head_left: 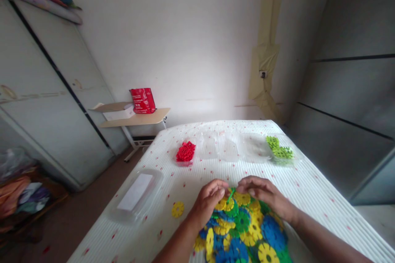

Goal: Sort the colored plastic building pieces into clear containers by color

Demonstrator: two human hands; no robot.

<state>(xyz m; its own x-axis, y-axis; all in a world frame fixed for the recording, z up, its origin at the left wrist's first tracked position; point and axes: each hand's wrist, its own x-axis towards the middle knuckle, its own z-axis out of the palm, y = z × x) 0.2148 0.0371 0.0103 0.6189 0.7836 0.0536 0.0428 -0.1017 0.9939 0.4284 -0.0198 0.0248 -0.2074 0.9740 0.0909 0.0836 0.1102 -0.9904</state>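
A heap of notched, flower-shaped plastic interlocking discs [242, 221] in yellow, blue and green lies at the near side of the table. Over its far edge, my left hand [209, 198] is closed, thumb and fingertips against a green interlocking disc [231, 194] seen edge-on. Facing it from the other side is my right hand [268, 194], its fingers curled in and its tips close to that disc. What the right fingertips grip is hidden. A single yellow disc [177, 209] rests flat on the cloth, left of my left wrist.
Beyond my hands, a clear compartment tray [228, 148] holds red pieces [185, 151] at its left end and light green pieces [279, 148] at its right. A clear lid [156, 183] with a white paper lies left. Behind stands a side table [138, 119] with a red bag [143, 100].
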